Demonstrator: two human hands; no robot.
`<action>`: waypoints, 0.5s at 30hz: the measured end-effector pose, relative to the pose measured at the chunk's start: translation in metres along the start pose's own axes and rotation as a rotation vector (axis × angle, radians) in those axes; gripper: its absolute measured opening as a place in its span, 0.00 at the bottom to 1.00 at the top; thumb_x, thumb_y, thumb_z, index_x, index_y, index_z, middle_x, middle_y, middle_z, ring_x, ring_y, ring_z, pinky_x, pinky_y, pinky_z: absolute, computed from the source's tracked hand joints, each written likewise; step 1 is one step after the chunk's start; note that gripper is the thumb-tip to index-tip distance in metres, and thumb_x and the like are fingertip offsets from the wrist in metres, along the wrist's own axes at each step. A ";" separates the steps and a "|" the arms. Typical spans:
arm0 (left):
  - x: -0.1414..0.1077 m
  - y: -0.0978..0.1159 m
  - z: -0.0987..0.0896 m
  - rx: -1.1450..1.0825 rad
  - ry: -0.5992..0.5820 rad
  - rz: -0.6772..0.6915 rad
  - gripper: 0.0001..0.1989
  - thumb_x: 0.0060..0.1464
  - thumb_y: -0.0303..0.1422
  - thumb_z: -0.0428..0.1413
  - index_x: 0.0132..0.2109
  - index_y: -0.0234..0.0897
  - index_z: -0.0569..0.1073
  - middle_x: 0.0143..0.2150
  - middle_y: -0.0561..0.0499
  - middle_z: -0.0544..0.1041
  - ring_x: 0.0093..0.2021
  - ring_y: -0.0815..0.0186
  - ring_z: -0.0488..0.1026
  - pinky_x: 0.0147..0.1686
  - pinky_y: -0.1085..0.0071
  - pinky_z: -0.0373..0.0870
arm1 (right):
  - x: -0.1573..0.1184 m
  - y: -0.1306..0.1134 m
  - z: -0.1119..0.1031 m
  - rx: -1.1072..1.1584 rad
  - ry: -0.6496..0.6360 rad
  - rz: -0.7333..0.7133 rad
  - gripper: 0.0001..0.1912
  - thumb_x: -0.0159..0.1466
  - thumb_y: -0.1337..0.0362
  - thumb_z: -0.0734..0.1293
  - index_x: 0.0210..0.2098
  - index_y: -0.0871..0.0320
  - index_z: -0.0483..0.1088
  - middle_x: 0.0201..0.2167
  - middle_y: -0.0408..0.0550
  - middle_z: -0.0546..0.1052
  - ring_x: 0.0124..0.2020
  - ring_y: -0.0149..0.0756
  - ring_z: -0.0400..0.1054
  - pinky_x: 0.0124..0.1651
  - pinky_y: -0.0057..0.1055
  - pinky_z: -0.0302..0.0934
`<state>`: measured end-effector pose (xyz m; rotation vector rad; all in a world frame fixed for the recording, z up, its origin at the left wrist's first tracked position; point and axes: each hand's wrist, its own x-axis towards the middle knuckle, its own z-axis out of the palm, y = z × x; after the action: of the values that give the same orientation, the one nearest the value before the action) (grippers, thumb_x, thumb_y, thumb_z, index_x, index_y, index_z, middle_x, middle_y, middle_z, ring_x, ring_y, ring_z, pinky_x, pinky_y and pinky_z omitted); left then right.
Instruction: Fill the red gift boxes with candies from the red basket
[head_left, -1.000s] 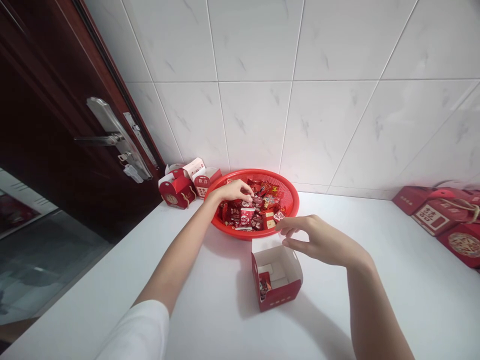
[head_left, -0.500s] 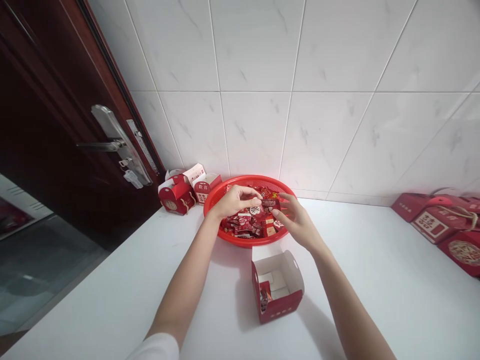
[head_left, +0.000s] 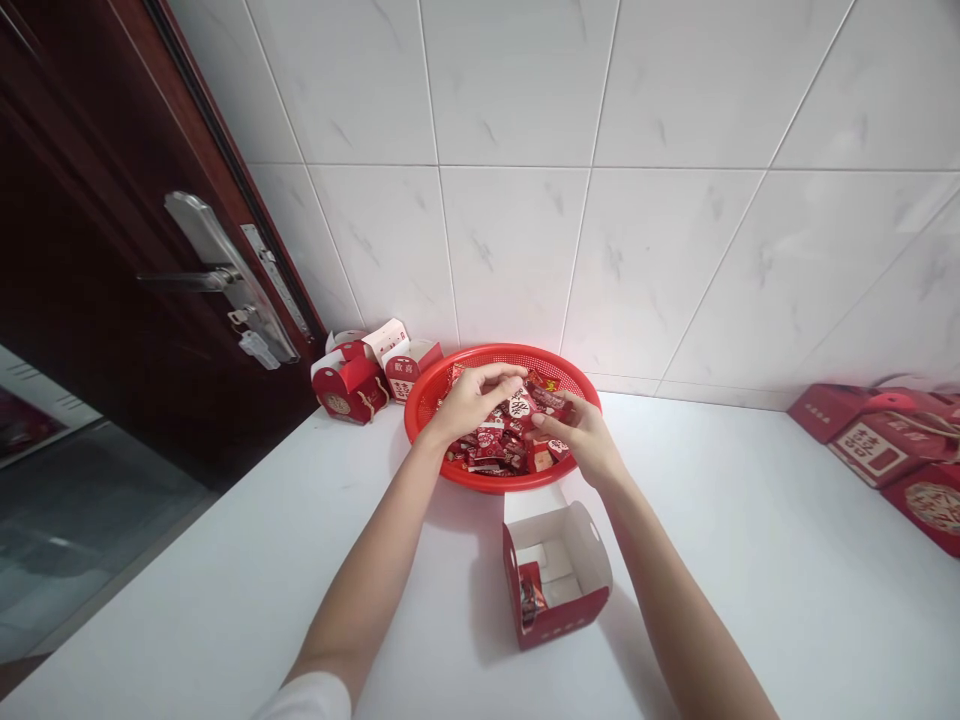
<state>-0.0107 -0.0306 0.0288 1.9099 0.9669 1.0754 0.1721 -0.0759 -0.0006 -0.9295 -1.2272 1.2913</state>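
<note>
My left hand (head_left: 474, 402) is over the left side of a red plastic basket (head_left: 499, 486), its thumb and fingers closed at a red candy packet (head_left: 519, 403) with a white round mark. From the right, my right hand (head_left: 581, 432) reaches in over the candies, fingers apart and curved, thumb tip close to the same packet. I cannot tell whether it touches the packet. Many wrapped candies (head_left: 491, 440) fill the basket. Closer to me stands an open red box (head_left: 562, 618), white inside, with a few red-wrapped candies (head_left: 531, 592) in its left corner.
Small red gift boxes (head_left: 349, 388) stand left of the basket by the wall. More red boxes (head_left: 870, 440) with cords sit at the far right. White tiles (head_left: 517, 255) rise behind the white table (head_left: 300, 560). A dark door (head_left: 90, 200) with a handle is at left.
My right hand has moved left, toward my left hand. The packet with the round mark now sits higher, by my left fingers. The view has shifted slightly.
</note>
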 end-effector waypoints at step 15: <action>-0.002 -0.037 -0.028 0.572 -0.360 -0.299 0.25 0.50 0.34 0.62 0.57 0.43 0.77 0.57 0.47 0.78 0.55 0.53 0.75 0.52 0.67 0.71 | 0.005 0.009 -0.005 -0.068 0.110 -0.080 0.21 0.50 0.55 0.77 0.40 0.58 0.75 0.42 0.52 0.82 0.44 0.47 0.76 0.48 0.44 0.71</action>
<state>-0.0456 -0.0089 0.0076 2.2022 1.3871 0.2727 0.1746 -0.0694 -0.0096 -0.9775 -1.2164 1.1269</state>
